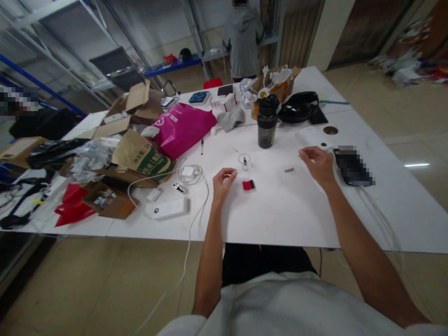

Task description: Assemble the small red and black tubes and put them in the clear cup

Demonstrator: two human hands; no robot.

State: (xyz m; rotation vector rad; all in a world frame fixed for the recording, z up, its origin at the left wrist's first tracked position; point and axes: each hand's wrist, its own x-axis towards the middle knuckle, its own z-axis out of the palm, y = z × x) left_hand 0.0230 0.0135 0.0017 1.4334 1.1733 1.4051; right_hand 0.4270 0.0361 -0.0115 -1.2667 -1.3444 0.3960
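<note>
My left hand hovers over the table, its fingers loosely bent and nothing visible in them. Just to its right lies a row of small red and black cylinders. Behind them stands a small clear cup with a small dark item inside. On the other side, my right hand is raised with fingers bent and apart, and I see nothing held. Left of it lies a short row of tiny dark metallic pieces, too small to name. Neither hand appears to touch these things.
A dark drink bottle stands behind the cup. At right lies a phone with a cable. A white power bank, coiled cable, pink bag and cardboard boxes crowd the left. Someone in a grey hoodie stands beyond the table.
</note>
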